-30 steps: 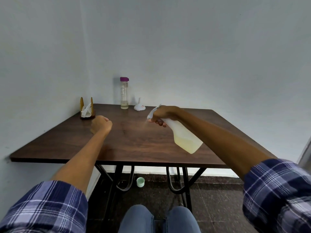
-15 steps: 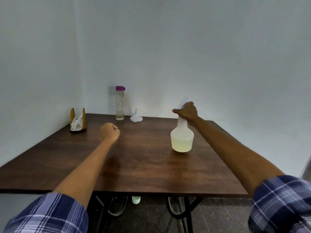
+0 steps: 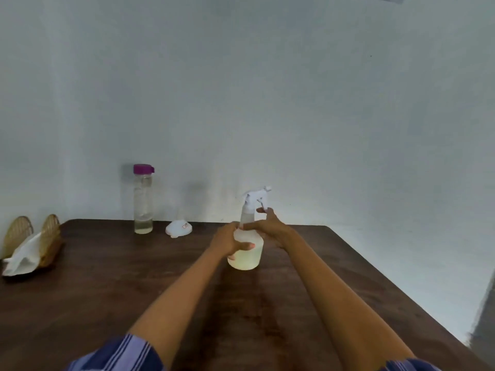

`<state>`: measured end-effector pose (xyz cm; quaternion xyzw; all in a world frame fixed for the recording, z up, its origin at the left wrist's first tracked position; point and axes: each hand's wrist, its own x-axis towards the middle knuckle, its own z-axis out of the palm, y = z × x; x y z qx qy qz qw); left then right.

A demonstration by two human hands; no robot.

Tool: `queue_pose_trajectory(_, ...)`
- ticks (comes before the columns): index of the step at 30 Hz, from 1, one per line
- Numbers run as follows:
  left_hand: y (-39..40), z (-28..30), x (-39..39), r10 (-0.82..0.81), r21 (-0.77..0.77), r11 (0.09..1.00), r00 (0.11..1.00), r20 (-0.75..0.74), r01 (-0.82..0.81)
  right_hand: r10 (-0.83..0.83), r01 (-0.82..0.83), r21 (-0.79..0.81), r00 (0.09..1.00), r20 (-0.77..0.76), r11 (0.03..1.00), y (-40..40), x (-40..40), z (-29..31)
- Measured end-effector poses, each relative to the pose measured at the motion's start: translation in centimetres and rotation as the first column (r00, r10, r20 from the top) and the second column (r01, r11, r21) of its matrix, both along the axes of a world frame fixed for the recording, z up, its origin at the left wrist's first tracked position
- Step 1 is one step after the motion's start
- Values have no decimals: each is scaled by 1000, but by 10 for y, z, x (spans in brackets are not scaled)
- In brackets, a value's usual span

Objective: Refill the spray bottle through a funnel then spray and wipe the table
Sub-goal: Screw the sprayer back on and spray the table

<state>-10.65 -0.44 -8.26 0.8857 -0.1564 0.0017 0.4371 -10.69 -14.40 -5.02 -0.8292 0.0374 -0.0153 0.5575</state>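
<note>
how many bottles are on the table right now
2. The translucent plastic spray bottle with pale liquid stands mid-table, gripped by the left hand. The tall clear bottle with a purple cap stands at the far edge by the wall. None looks hidden.

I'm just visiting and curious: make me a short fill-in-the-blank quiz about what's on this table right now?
1. The left hand grips the body of the spray bottle, which stands ____ on the table.
2. The tall clear bottle by the wall has a ____ cap.
3. The white funnel lies between the tall clear bottle and the ____ bottle.
4. The right hand is at the spray bottle's ____.

Missing words: upright; purple; spray; neck
</note>
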Motion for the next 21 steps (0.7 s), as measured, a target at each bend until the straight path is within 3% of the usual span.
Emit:
queue_pose_trajectory(3, -1, 1, 36, -41, 58, 998, 999, 24, 40, 116, -123, -103, 990, -76, 987, -20, 24, -20)
queue_pose_trajectory(8, -10, -1, 94, 45, 271, 960, 992, 115, -75, 58, -22, -302, 992, 111, 953, -7, 72, -35)
queue_pose_trajectory(14, -4, -3, 142, 115, 314, 937, 985, 125, -149, 73, -24, -346, 989, 129, 938, 8, 124, -37)
queue_pose_trajectory(21, 2, -9, 169, 138, 278, 947, 984, 112, -164, 67, -40, -244, 993, 102, 969, 6, 151, -38)
